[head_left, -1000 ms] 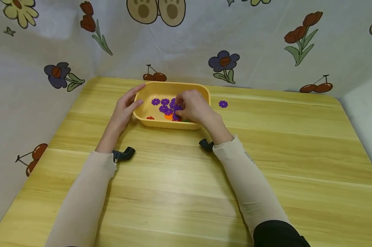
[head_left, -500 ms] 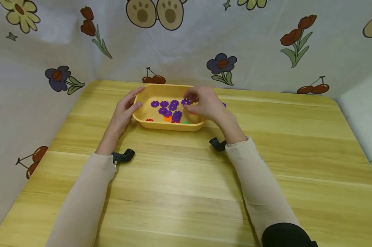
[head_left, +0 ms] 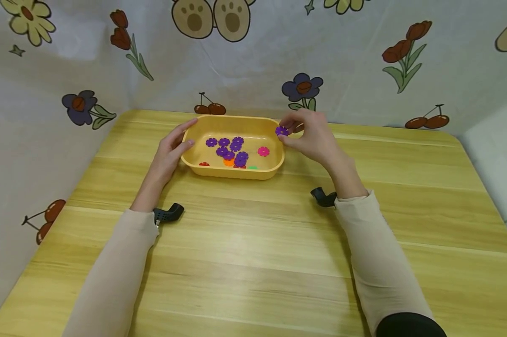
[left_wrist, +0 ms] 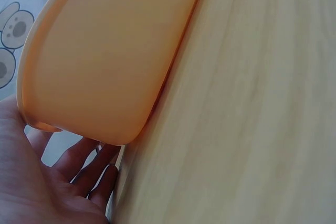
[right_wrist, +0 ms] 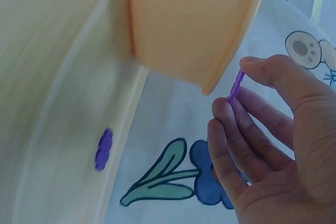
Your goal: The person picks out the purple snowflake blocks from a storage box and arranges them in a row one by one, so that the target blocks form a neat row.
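Note:
My right hand (head_left: 316, 135) pinches a purple snowflake building disc (head_left: 281, 131) between thumb and fingertips, at the right rim of a yellow plastic basin (head_left: 236, 174). In the right wrist view the disc (right_wrist: 236, 86) is edge-on, just off the basin's rim. At the basin's left end, my left hand (head_left: 169, 145) grips the rim, thumb and index finger spread along it. Inside lie several purple discs (head_left: 235, 146), a pink disc (head_left: 264, 151), an orange disc (head_left: 228, 163), and red and green ones partly hidden by the near wall.
Another purple disc (right_wrist: 104, 149) lies on the wooden table (head_left: 236, 243) to the right of the basin, hidden behind the right hand in the head view. A patterned white cloth (head_left: 245, 70) hangs behind the table's back edge.
My right hand has lifted a purple disc from the pile and carried it right to the basin's rim, uncovering the pink disc. The left hand has stayed on the basin.

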The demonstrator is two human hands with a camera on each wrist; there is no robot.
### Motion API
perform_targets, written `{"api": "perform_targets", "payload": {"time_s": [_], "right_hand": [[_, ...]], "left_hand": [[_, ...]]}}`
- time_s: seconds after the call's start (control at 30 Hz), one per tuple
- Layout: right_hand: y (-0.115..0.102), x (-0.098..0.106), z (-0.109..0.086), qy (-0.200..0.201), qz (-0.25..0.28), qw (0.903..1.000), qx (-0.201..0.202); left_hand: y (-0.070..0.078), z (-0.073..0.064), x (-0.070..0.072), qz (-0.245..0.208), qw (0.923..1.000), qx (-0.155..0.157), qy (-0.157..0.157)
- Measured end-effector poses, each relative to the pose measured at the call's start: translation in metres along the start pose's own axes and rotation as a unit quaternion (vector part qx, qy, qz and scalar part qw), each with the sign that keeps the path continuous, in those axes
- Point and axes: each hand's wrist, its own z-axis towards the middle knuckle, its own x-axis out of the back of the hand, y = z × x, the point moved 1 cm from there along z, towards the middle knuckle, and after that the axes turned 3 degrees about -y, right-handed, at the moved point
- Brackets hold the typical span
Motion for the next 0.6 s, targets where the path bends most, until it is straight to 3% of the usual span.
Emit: {"api": "perform_targets", "payload": {"time_s": [0.4, 0.6], "right_hand": [[0.024, 0.02, -0.012, -0.008, 0.0, 0.999, -0.045], [0.049, 0.029, -0.026, -0.022, -0.021, 0.9972, -0.069]], "left_hand": [[-0.001, 0.001, -0.001, -0.015, 0.9999, -0.006, -0.001], [-0.001, 0.001, 0.0, -0.017, 0.9998, -0.003, -0.001]]}}
